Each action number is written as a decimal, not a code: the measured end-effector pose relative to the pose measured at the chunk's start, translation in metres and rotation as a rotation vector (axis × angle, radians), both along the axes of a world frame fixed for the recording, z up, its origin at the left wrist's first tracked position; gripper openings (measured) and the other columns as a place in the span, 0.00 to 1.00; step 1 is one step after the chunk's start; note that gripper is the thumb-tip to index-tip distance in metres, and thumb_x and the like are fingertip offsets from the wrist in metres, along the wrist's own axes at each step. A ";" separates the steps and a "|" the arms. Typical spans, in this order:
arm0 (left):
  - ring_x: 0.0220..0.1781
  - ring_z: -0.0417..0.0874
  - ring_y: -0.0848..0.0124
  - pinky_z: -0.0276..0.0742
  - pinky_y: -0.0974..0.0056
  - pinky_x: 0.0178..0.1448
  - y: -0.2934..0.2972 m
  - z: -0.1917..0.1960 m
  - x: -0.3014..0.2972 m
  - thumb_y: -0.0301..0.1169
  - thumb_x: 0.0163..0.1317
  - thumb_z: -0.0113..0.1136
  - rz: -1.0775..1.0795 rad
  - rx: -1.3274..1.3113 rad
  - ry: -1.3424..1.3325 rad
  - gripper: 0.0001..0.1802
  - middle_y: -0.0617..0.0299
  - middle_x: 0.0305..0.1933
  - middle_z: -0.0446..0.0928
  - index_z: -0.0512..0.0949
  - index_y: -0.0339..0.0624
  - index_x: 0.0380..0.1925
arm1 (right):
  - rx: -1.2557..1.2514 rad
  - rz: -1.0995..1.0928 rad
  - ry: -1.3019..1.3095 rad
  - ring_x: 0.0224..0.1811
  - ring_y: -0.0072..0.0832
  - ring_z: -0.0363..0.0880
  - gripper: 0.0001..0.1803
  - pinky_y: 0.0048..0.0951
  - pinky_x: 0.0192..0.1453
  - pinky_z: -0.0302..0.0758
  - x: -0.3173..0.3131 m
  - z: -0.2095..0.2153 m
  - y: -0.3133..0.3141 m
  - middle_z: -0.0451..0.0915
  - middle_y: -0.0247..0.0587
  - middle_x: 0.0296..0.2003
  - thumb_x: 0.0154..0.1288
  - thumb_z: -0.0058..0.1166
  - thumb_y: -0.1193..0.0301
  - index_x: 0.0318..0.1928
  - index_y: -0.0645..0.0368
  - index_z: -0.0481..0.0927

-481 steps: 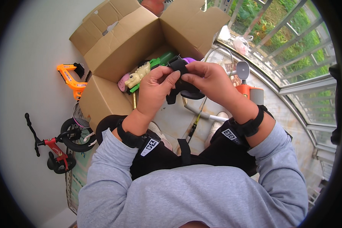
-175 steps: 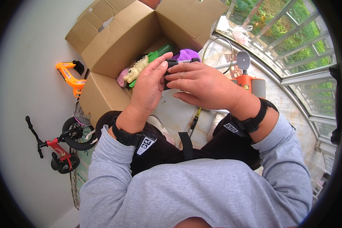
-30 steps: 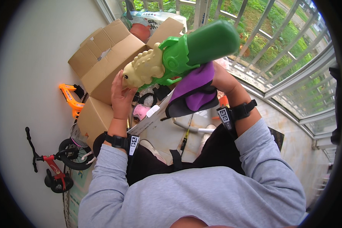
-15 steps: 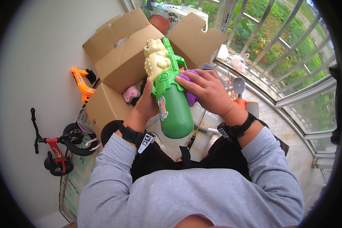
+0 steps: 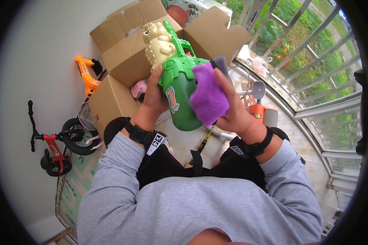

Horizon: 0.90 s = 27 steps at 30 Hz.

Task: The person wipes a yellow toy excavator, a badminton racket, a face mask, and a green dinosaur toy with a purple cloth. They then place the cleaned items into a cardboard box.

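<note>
One green toy water gun (image 5: 179,87) sits between two hands. The left hand (image 5: 154,98) wraps around its side, and the right hand (image 5: 232,109) presses one purple cloth (image 5: 206,97) against it — one open cardboard box (image 5: 129,53) lies just past them.

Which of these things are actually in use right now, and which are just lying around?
In use:
left hand gripping the green toy water gun
right hand pressing a purple cloth on it

Lying about:
open cardboard box
red balance bike
orange toy
racket
</note>
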<state>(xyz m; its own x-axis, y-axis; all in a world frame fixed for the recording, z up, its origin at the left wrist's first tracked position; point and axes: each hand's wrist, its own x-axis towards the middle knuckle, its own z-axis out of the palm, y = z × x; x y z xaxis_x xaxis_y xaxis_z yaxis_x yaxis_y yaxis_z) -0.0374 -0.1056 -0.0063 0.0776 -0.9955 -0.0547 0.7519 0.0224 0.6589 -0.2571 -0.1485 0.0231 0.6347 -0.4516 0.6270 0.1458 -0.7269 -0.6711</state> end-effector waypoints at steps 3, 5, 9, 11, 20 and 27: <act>0.59 0.77 0.59 0.73 0.55 0.65 0.003 0.000 -0.004 0.53 0.68 0.47 -0.023 0.001 -0.030 0.35 0.50 0.61 0.73 0.64 0.38 0.65 | -0.282 0.190 0.078 0.70 0.48 0.62 0.47 0.47 0.72 0.59 0.013 -0.005 0.010 0.62 0.55 0.67 0.46 0.68 0.68 0.69 0.56 0.62; 0.59 0.77 0.60 0.71 0.56 0.66 0.002 0.001 -0.009 0.53 0.69 0.44 -0.030 0.072 -0.027 0.35 0.50 0.61 0.73 0.64 0.37 0.65 | -0.350 0.328 0.195 0.72 0.45 0.59 0.46 0.48 0.74 0.57 0.016 -0.007 0.020 0.62 0.51 0.68 0.42 0.69 0.67 0.66 0.51 0.67; 0.61 0.76 0.58 0.71 0.56 0.67 0.006 0.000 -0.017 0.55 0.68 0.44 -0.173 0.070 -0.028 0.37 0.48 0.62 0.71 0.61 0.37 0.66 | -0.578 0.335 0.211 0.68 0.40 0.67 0.31 0.47 0.72 0.59 0.020 -0.009 0.031 0.70 0.44 0.63 0.56 0.58 0.68 0.63 0.44 0.72; 0.61 0.76 0.58 0.71 0.56 0.67 0.008 -0.001 -0.019 0.55 0.68 0.45 -0.214 0.061 -0.006 0.37 0.48 0.63 0.71 0.62 0.37 0.66 | -0.619 0.305 0.208 0.68 0.39 0.68 0.27 0.48 0.72 0.59 0.021 -0.009 0.030 0.71 0.43 0.63 0.59 0.54 0.68 0.62 0.44 0.74; 0.53 0.80 0.67 0.74 0.64 0.61 0.008 -0.012 -0.015 0.47 0.68 0.48 -0.217 0.173 -0.167 0.29 0.57 0.54 0.78 0.68 0.39 0.61 | -0.166 -0.154 0.258 0.62 0.42 0.72 0.38 0.40 0.67 0.67 0.013 -0.011 -0.017 0.74 0.43 0.58 0.49 0.60 0.78 0.65 0.48 0.68; 0.45 0.83 0.68 0.82 0.64 0.47 0.012 -0.010 -0.018 0.46 0.68 0.49 -0.150 0.074 -0.173 0.28 0.56 0.50 0.78 0.67 0.39 0.61 | 0.460 -0.676 -0.124 0.50 0.31 0.79 0.27 0.27 0.52 0.76 -0.017 -0.013 -0.079 0.77 0.47 0.52 0.65 0.55 0.72 0.63 0.57 0.64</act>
<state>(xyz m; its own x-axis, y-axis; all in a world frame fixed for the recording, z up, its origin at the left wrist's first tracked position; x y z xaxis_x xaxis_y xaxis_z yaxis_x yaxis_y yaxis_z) -0.0549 -0.0938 -0.0160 -0.0567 -0.9903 -0.1270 0.6187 -0.1347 0.7740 -0.2740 -0.2273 0.0106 0.0718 -0.9399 0.3339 -0.1317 -0.3408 -0.9309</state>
